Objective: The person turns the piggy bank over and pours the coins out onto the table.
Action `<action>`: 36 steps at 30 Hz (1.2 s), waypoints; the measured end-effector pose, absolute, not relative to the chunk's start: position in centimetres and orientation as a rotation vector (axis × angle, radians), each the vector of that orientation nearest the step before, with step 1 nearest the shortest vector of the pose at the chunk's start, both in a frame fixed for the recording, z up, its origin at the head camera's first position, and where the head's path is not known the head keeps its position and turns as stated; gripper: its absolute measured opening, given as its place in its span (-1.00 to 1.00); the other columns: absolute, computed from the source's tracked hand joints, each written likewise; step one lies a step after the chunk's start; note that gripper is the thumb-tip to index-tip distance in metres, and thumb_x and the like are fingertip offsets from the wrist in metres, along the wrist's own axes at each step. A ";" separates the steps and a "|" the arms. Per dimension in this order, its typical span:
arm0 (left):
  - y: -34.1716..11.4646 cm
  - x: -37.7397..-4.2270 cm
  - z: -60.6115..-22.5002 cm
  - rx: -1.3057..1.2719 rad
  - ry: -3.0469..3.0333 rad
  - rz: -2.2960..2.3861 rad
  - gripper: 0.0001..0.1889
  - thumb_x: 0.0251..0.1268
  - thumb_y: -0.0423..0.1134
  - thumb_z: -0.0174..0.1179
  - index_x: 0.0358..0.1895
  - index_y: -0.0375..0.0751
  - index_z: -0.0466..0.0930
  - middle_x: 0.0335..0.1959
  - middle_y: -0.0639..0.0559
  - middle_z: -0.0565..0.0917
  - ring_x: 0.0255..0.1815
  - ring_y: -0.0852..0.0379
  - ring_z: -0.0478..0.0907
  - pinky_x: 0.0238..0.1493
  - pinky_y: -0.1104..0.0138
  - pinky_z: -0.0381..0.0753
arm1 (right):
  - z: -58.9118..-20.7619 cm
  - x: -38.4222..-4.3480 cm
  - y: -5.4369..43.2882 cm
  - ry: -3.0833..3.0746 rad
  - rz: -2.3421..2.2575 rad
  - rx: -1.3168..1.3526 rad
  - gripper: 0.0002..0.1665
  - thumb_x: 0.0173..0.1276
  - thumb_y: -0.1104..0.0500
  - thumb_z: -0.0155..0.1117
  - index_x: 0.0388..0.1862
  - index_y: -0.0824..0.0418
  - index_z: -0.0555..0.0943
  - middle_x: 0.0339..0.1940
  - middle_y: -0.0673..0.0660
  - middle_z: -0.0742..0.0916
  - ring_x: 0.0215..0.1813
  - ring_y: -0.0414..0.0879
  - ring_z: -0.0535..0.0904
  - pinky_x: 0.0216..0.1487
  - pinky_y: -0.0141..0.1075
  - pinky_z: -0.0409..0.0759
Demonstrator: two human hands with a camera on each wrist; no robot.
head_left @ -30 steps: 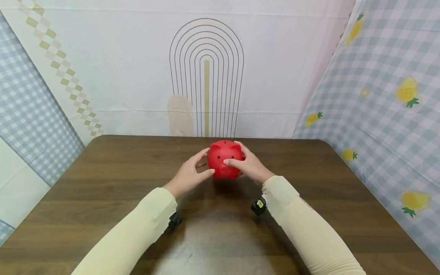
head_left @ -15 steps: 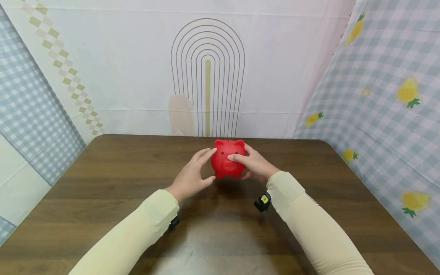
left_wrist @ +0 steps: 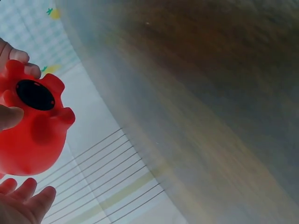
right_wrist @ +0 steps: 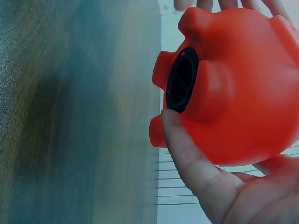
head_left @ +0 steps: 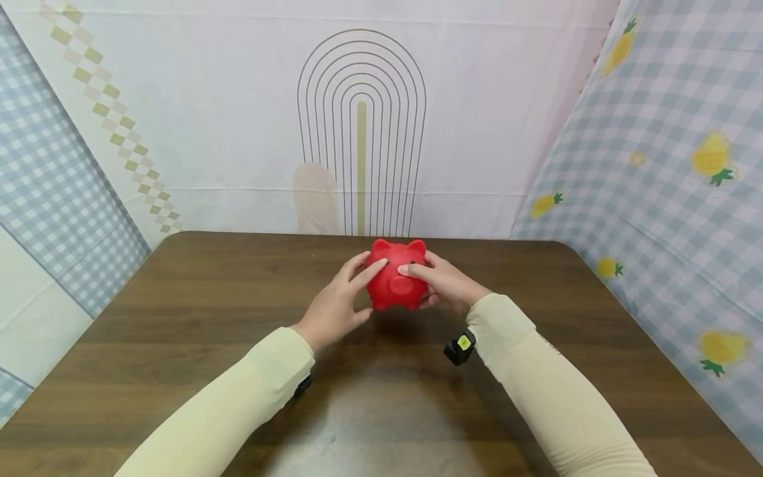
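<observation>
The right hand (head_left: 450,283) grips the red piggy bank (head_left: 399,286), which sits between both hands, raised above the surface (head_left: 208,318). Opposite, the left hand (head_left: 334,306) has outstretched fingers, one over the bank's face. Beside a right-hand fingertip lies the bank's black plug (right_wrist: 183,80).

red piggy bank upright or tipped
Upright: the head view shows the red piggy bank with ears on top, feet below.

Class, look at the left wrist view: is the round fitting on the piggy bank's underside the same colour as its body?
No: the round fitting is black, while the piggy bank around it is red.
</observation>
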State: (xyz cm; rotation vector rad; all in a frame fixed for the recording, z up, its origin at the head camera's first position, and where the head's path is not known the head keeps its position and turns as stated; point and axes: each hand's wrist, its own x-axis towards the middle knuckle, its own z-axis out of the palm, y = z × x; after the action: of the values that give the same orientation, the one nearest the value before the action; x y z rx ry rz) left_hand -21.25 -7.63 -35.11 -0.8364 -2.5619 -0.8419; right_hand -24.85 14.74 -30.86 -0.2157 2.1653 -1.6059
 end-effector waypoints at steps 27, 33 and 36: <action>-7.8 -20.9 -34.0 -1.001 -2.466 -0.752 -0.06 -0.11 -0.43 0.50 0.43 0.08 0.26 0.39 -0.21 0.23 0.36 -0.14 0.26 0.05 0.12 0.62 | -30.3 -25.0 15.1 2.030 -1.542 -0.299 -0.25 0.36 -0.13 0.04 0.41 0.17 0.15 0.20 0.31 0.52 -0.19 0.08 0.69 -0.09 -0.07 0.67; -7.8 -20.9 -33.7 -0.975 -2.496 -0.768 -0.06 -0.11 -0.46 0.49 0.43 0.11 0.27 0.38 -0.21 0.25 0.35 -0.14 0.27 0.03 0.11 0.63 | -30.2 -24.9 15.2 2.028 -1.530 -0.306 -0.26 0.37 -0.14 0.03 0.41 0.17 0.16 0.20 0.31 0.52 -0.19 0.08 0.68 -0.08 -0.07 0.67; -7.7 -20.9 -33.8 -0.965 -2.511 -0.778 -0.04 -0.14 -0.43 0.51 0.43 0.12 0.27 0.37 -0.20 0.26 0.36 -0.13 0.26 0.01 0.11 0.64 | -30.2 -24.9 15.2 2.026 -1.513 -0.310 -0.26 0.37 -0.14 0.02 0.41 0.16 0.16 0.20 0.31 0.52 -0.18 0.09 0.68 -0.07 -0.07 0.67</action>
State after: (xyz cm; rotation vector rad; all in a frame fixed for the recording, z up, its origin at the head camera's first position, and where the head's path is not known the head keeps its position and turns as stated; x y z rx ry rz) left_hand -20.91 -7.73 -33.82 -0.9652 -2.5106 -0.7778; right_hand -24.92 15.24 -30.21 -0.3096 2.0258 -1.5129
